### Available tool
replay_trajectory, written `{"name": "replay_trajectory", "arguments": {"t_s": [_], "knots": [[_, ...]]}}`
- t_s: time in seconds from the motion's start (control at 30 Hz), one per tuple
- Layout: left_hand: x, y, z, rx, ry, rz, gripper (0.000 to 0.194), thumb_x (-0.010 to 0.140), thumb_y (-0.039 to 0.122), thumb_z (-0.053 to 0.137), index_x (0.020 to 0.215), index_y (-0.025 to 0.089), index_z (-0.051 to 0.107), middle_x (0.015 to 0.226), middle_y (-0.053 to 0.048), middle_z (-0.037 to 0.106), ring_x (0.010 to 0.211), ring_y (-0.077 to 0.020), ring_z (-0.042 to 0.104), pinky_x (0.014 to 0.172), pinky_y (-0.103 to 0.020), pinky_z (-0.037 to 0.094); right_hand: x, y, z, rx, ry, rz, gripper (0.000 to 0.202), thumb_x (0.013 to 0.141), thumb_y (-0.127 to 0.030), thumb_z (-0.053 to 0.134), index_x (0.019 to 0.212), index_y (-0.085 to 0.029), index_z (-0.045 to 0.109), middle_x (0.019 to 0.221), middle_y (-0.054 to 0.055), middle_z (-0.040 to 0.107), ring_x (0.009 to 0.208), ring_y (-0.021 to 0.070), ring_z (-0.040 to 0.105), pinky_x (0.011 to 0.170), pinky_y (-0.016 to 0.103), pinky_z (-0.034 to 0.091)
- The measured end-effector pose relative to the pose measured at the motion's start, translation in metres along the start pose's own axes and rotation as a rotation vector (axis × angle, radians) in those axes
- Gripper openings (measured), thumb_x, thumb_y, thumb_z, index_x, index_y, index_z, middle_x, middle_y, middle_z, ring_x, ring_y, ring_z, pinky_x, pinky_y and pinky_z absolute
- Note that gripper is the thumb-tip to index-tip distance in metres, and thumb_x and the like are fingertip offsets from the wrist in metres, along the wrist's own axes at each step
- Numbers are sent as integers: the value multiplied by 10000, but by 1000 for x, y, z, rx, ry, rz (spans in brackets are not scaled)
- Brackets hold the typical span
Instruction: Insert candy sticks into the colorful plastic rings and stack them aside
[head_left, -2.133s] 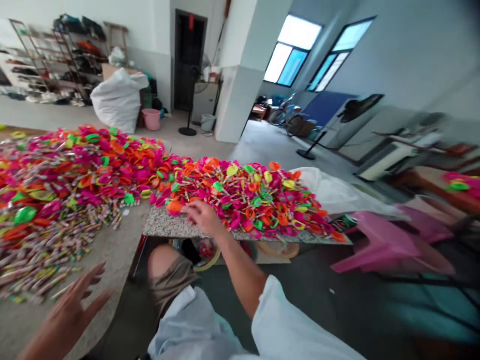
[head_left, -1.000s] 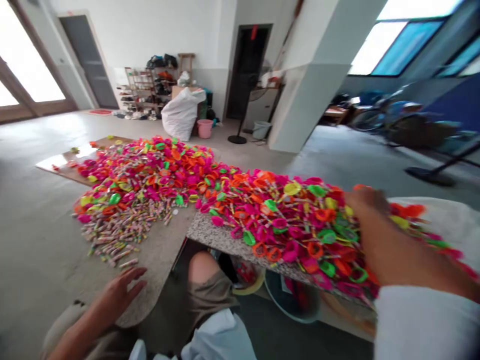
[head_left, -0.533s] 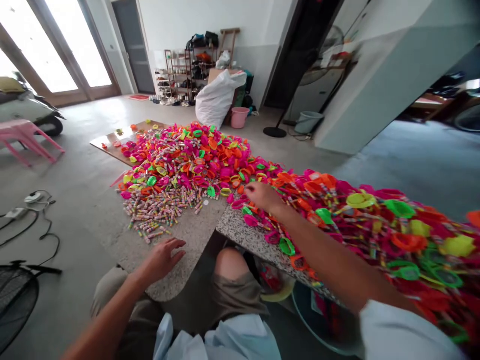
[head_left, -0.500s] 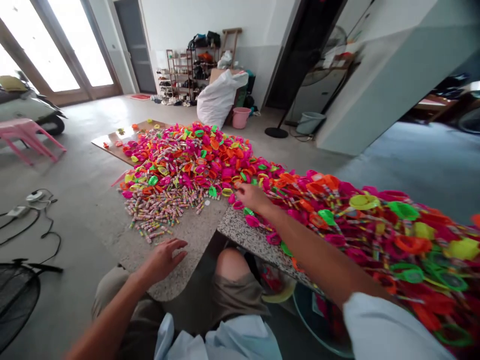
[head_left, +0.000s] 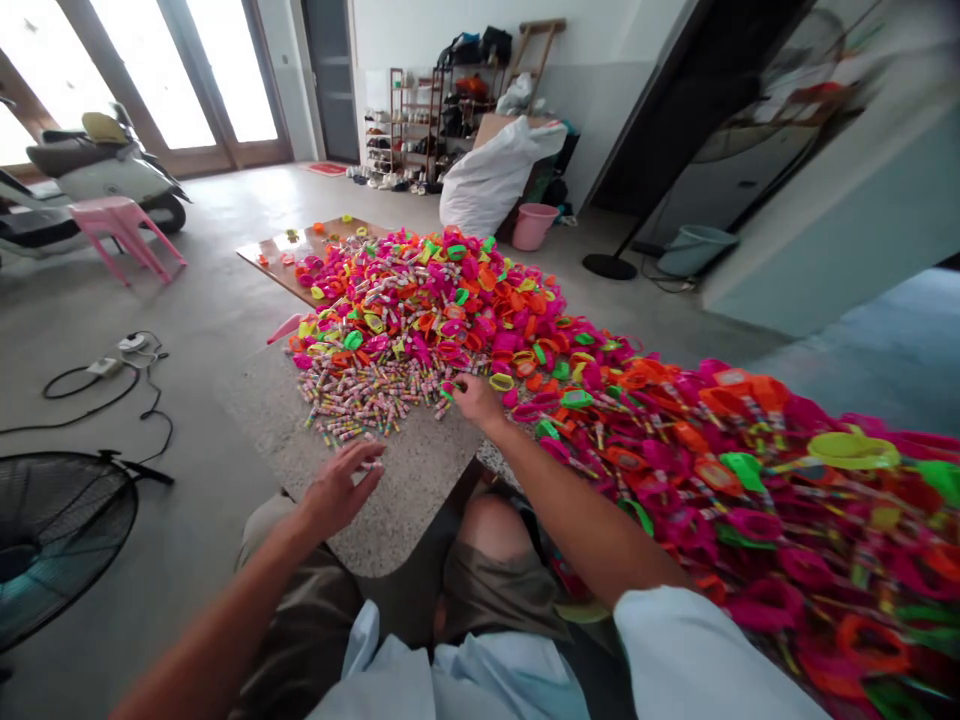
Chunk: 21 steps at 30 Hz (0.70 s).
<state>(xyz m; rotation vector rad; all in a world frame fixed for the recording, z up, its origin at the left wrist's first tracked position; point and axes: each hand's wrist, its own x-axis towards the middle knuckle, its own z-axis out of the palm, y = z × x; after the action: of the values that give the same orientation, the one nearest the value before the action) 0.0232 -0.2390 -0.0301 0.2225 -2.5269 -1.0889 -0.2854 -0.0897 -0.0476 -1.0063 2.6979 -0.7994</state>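
Note:
A heap of brightly coloured plastic toy watches (head_left: 450,290) in pink, orange, green and yellow lies in front of me. At its near edge are many small printed tubes (head_left: 364,395), loose on the speckled stone tabletop (head_left: 405,500). My right hand (head_left: 478,402) is closed in a pinch at the edge of the heap, on a small green and pink toy watch (head_left: 448,388), partly hidden by the fingers. Nearer to me, my left hand (head_left: 341,485) hovers over the tabletop, thumb and fingers around what looks like a small pale tube (head_left: 373,465).
More toy watches (head_left: 750,480) spread along the right side. A floor fan (head_left: 60,540) and cables (head_left: 150,385) are at the left, with a pink stool (head_left: 124,225) beyond. Behind the heap stand a white sack (head_left: 487,180) and a pink bucket (head_left: 534,226).
My view has turned left. My right hand has moved left from the right-hand watches to the tubes, with a green and pink watch in it. My left hand has moved forward towards the tubes.

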Motion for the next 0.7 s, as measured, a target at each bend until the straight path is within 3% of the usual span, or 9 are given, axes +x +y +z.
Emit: {"name": "replay_trajectory", "arguments": {"t_s": [0.13,0.23,0.33,0.47,0.57,0.63,0.7], "knots": [[30,-11,33,-57,41,-48,471,973,315,665,1432,250,587,1272,-111,685,990,-197,705,795,-315,605,-32,-25,24,122,-108,-233,166,968,-287,675,1078,-218,779,1029,41,791,927,191,709,855,275,520],[42,-24,54,-70,43,-111,506,930,286,710,1417,221,589,1259,-118,675,863,-174,702,812,-344,599,-52,-37,39,159,-140,-329,147,922,-177,696,1047,-203,772,1064,54,758,1016,194,685,936,294,512],[41,-31,64,-66,29,-117,457,914,297,736,1349,209,629,1214,-104,687,768,-153,672,843,-365,593,-68,-43,46,161,-95,-399,231,918,-107,658,1112,-195,749,1157,86,707,1129,213,655,1009,328,504],[36,-25,61,-101,77,-80,369,916,334,737,1260,210,684,1159,-92,718,835,-173,671,901,-365,572,-87,-53,44,173,-79,-506,299,913,-91,649,1177,-208,726,1247,105,680,1171,223,651,1037,350,511],[35,-21,53,-351,74,-223,319,910,386,740,1168,202,707,1018,-63,748,794,-158,673,758,-284,563,-94,-59,40,305,-178,-526,295,920,-174,690,1211,-207,721,1253,99,705,1025,197,698,945,333,557],[32,-22,45,-506,45,-348,353,933,463,697,1139,176,694,913,-48,745,645,-124,641,589,-231,509,-88,-58,36,331,-232,-434,347,957,-254,667,1302,-213,693,1189,76,741,866,164,709,822,297,576],[26,-22,34,-649,16,-434,414,935,515,684,1144,158,673,903,-54,749,571,-105,627,494,-201,451,-76,-52,29,178,-215,-286,370,1016,-260,561,1369,-211,663,1159,64,759,837,154,708,792,275,566]]}}
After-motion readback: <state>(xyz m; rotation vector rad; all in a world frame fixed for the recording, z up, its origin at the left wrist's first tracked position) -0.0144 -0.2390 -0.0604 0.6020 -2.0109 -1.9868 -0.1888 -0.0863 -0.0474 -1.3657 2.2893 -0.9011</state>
